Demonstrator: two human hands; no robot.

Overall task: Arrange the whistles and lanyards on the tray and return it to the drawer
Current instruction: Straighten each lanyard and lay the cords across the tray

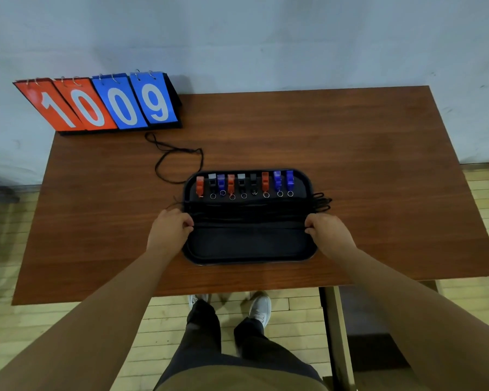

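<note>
Seen from above at a brown wooden table (350,142): a dark tray (251,256) lying near the table's front edge, both bare hands at its short sides. Left hand (168,231) at the tray's left rim, fingers (187,222) curled in and pinched on the end of a black lanyard (249,225) stretched straight across the tray's middle. Right hand (329,232) at the tray's right rim, fingers (309,227) likewise bent tight and gripping the same cord's other end (thumbs mostly hidden, so exact finger placement unclear). Knuckles of both hands low over the tray's rim; contact with the rim itself not possible to tell.

Along the tray's far side, a row of nine whistles (244,183) set side by side, mouthpieces away from the person, small metal rings toward the tray's centre: red, grey-and-black, blue, red, grey-and-black, black, red, blue, blue. Between the whistle row and the held cord, more black lanyards (321,203) laid lengthwise, their looped ends spilling over the tray's right rim onto the table, a thin strand trailing past the left rim.

Beyond the tray's far left corner, a loose black lanyard (178,162) lying in an open loop on the table, apart from the tray. Farther back from the tray, at the table's far left corner against the pale wall, a flip scoreboard (102,104) showing 10 in red and 09 in blue. Below the tray, under the table's edge, dark trousers and pale shoes (260,307) on a wood plank floor.
</note>
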